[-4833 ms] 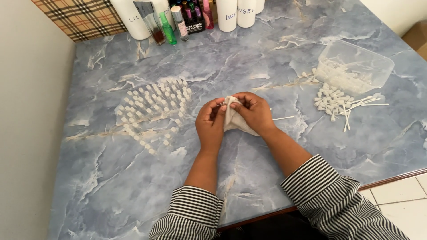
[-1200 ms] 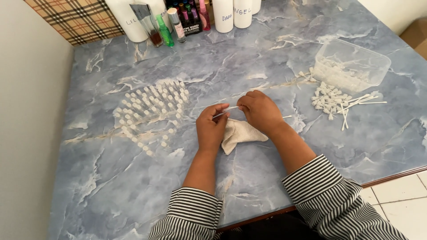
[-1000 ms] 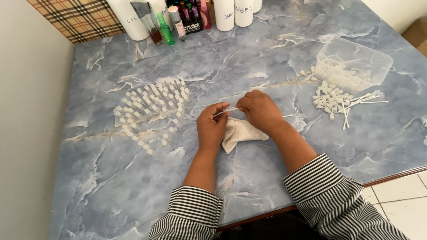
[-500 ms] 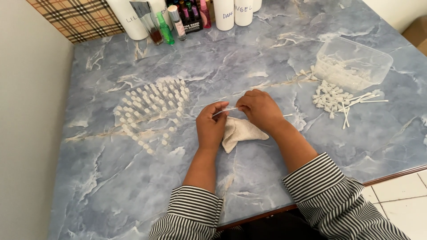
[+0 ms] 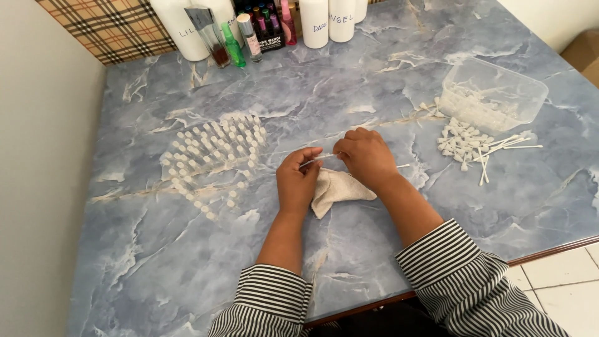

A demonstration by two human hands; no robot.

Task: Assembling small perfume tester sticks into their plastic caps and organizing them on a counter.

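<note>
Near the middle of the frame both hands meet over a blue marbled table [image 5: 374, 87]. The left hand [image 5: 297, 182] and the right hand [image 5: 367, 157] each pinch one end of a thin clear stick [image 5: 317, 160], which runs level between the fingertips. The left thumb and forefinger are closed on its left end; the right fingers are curled shut around its right end. A short white tip [image 5: 403, 166] shows just past the right hand, though it is too small to say whether it belongs to the same stick. Under the hands, touching both wrists, lies a crumpled cream cloth [image 5: 335, 190] flat on the table.

Left of the hands, in the centre left of the frame, a cluster of small clear vials [image 5: 215, 156] with white caps stands upright in loose rows. To the right, a heap of white caps and thin sticks [image 5: 474, 145] lies loose on the table, well apart from the hands. Just above that heap, in the upper right, sits a clear plastic tub [image 5: 493, 93] with more small pieces inside.

Along the top edge stand several tall white bottles [image 5: 314, 25] and a group of small coloured bottles [image 5: 249, 37]. A plaid fabric [image 5: 112, 28] fills the upper left corner. Striped sleeves [image 5: 455, 274] cover both forearms at the bottom of the frame.
</note>
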